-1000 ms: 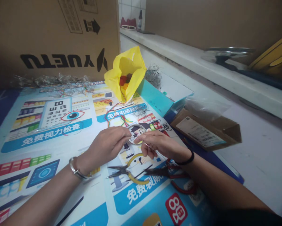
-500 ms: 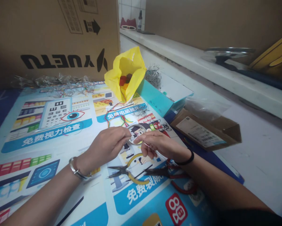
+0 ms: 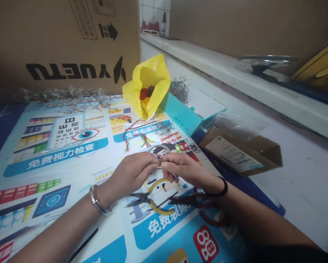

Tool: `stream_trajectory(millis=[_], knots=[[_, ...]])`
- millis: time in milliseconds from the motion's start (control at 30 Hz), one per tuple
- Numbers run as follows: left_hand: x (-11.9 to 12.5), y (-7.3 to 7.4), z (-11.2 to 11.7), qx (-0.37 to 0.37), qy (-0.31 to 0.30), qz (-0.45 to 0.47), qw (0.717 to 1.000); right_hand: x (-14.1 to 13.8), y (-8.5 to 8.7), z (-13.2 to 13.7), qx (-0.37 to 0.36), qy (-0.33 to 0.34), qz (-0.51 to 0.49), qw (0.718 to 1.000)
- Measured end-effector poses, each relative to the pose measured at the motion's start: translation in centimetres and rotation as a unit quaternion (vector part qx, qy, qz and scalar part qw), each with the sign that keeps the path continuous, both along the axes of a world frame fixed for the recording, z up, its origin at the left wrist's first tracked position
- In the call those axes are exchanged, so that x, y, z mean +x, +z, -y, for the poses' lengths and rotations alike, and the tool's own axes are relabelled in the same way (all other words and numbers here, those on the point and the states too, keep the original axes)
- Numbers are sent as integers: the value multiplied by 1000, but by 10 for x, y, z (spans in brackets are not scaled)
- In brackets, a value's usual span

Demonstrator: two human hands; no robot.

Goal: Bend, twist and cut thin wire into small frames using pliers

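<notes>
My left hand [image 3: 131,171] and my right hand [image 3: 189,170] meet over the printed sheet, their fingertips almost touching. Between them is a thin silver wire ring [image 3: 166,145], its far arc rising beyond the fingers. Both hands are closed in a pinch at its near side, and the fingers hide that part. Just below the hands lie pliers with yellow handles [image 3: 159,209], jaws pointing left. Red-handled pliers [image 3: 207,215] rest under my right wrist, partly covered. Colored threads [image 3: 142,137] are spread beyond my left hand.
Behind the threads stands a yellow bag [image 3: 155,91] with colored pieces inside. A turquoise box [image 3: 180,113] holds tangled wire [image 3: 178,89]. To the right is a small cardboard box [image 3: 235,149]. Clear plastic bundles [image 3: 70,96] line the large carton [image 3: 70,36]. Black loops [image 3: 192,146] lie near the turquoise box.
My left hand has shifted right and its fingers now meet my right hand's at the ring. The right fingers, looser before, have closed into a pinch. The pliers have stayed put.
</notes>
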State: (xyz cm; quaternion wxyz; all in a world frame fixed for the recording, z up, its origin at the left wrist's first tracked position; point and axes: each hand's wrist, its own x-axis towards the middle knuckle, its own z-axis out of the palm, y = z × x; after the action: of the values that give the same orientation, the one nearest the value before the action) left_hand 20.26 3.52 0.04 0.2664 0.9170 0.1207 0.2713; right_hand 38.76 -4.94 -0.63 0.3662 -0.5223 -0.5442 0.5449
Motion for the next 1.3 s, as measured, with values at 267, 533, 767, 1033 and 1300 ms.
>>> stream_trajectory(millis=[267, 533, 767, 1033, 1300], knots=[[5, -4, 4, -65, 10, 34, 997, -4, -7, 2, 53, -29, 38, 997], [8, -7, 9, 30, 50, 36, 998, -6, -2, 1, 105, -52, 74, 990], [8, -9, 9, 45, 61, 50, 996, -5, -3, -1, 127, -50, 82, 987], [8, -5, 7, 50, 59, 37, 996, -3, -2, -3, 130, -55, 91, 986], [8, -4, 5, -53, 125, 42, 990, 2, 1, -3, 135, -82, 45, 986]])
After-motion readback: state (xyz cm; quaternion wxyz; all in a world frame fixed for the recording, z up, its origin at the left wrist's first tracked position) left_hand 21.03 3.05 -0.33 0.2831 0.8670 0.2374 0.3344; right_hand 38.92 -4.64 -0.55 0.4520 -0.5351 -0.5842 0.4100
